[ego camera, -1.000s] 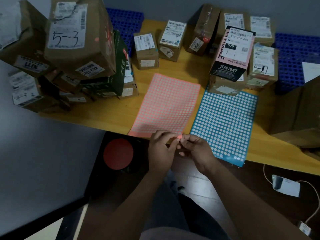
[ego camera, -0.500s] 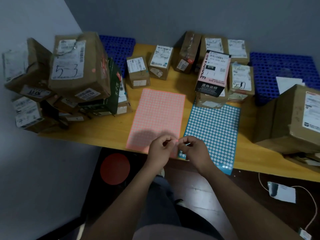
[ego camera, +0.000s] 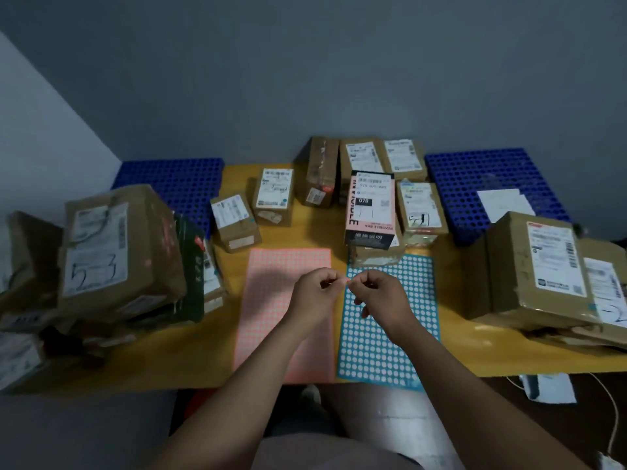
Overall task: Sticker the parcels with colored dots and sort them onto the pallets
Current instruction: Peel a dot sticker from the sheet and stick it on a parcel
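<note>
The left hand (ego camera: 314, 295) and right hand (ego camera: 380, 296) both pinch one tiny dot (ego camera: 346, 281) above the pink sticker sheet (ego camera: 271, 269); probably getting it ready to stick.

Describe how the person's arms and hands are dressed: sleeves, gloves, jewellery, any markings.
The left arm and right arm are bare all the way to the bottom of the picture; no sleeve shows. The left hand and right hand wear no gloves. No watch, ring or band is visible on either wrist, though the light is dim. No markings show.
</note>
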